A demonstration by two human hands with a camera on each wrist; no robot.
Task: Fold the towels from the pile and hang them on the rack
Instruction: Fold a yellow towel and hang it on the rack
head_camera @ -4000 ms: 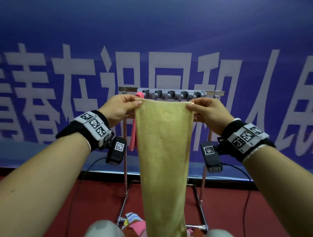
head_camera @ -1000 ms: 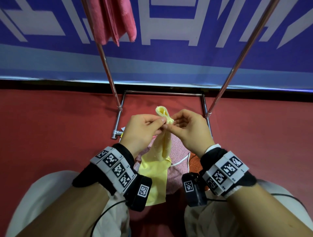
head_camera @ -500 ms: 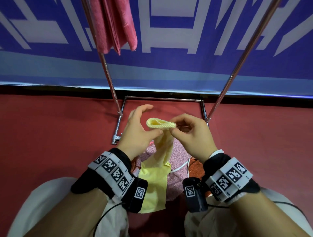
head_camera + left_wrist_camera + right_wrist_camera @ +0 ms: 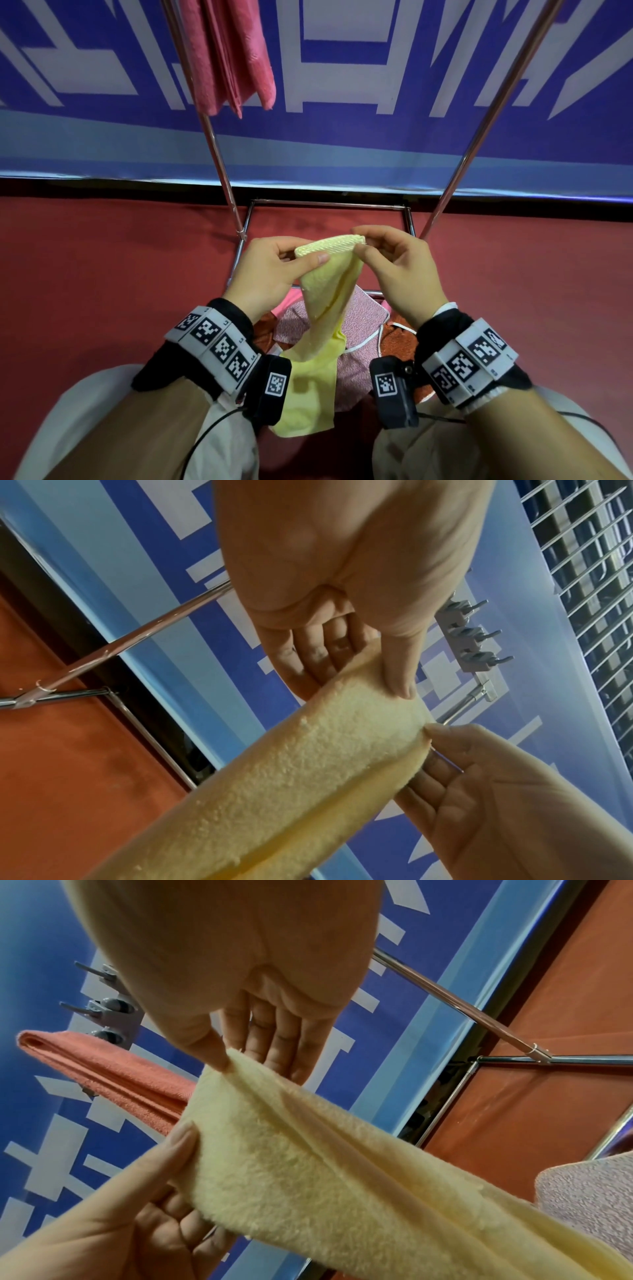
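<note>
Tops of rack and pink towel beyond the head view's upper edge

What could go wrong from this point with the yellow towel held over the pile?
1. The left hand and right hand only pinch the top edge of the yellow towel, so the folded layers could slip apart.
2. Its lower end hangs over the pile and might drag a piece along when lifted.
3. The pink towel already hangs at the left side of the rack; hanging nearby might knock it.
</note>
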